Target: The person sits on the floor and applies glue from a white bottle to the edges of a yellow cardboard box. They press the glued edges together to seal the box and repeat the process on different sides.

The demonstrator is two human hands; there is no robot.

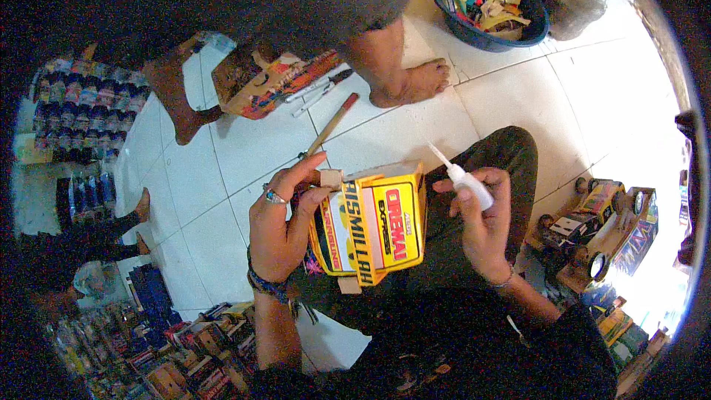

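My left hand (279, 222) grips the left side of a yellow box-shaped toy truck body (404, 226), thumb and fingers at its upper left edge. Dark lettering and coloured panels cover its face, and small bare cardboard tabs stick out at the top and bottom. My right hand (485, 230) is closed around a small white glue bottle (472, 189) with a long thin nozzle. The nozzle points up and to the left, apart from the truck body. Both are held above my lap.
A slim stick-like tool (331, 126) lies on the white tiles (392, 130). Ahead sits another person with a bare foot (415, 83), beside a blue basin (489, 41) of scraps. Toy trucks (592, 226) stand at right; small wooden pieces (200, 348) crowd the lower left.
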